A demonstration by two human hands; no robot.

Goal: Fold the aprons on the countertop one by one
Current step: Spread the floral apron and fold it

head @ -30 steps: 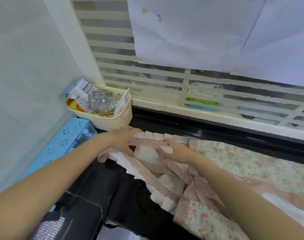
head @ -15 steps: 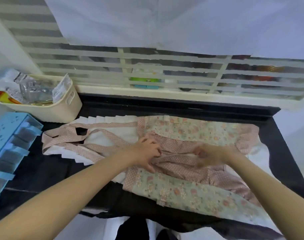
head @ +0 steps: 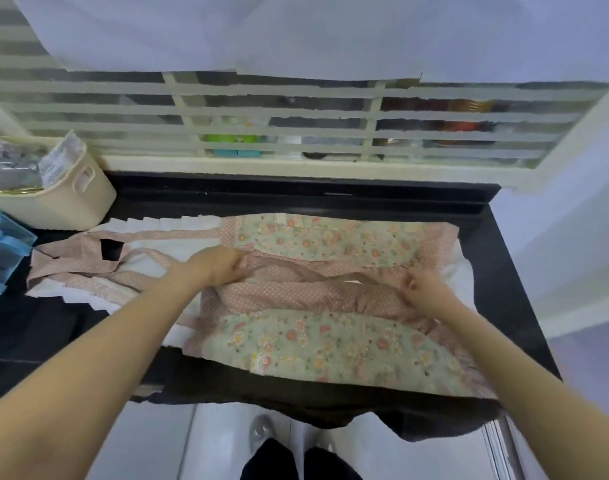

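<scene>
Floral apron (head: 316, 244) of pale green cotton with pink dotted trim and white pleated ruffles lies spread lengthwise across the black glossy tabletop (head: 497, 271), its bib and neck strap toward the left, skirt toward the right. Near and far floral panels are turned inward, leaving a band of pink dotted fabric along the middle. Left hand (head: 220, 266) sits at the waist area, fingers curled and pinching a fold of the pink dotted cloth. Right hand (head: 422, 289) is further right on the same band, fingers curled around a bunched strip of the pink fabric. Both forearms are bare.

Cream plastic basket (head: 71, 199) with a slotted handle stands at the back left corner, just beside the apron's ruffled edge, holding crinkled packets. Light blue plastic rack (head: 1, 251) sits at the left edge, in front of the basket. White slatted window grille (head: 296, 133) runs behind the tabletop, with white sheets hanging above it.
</scene>
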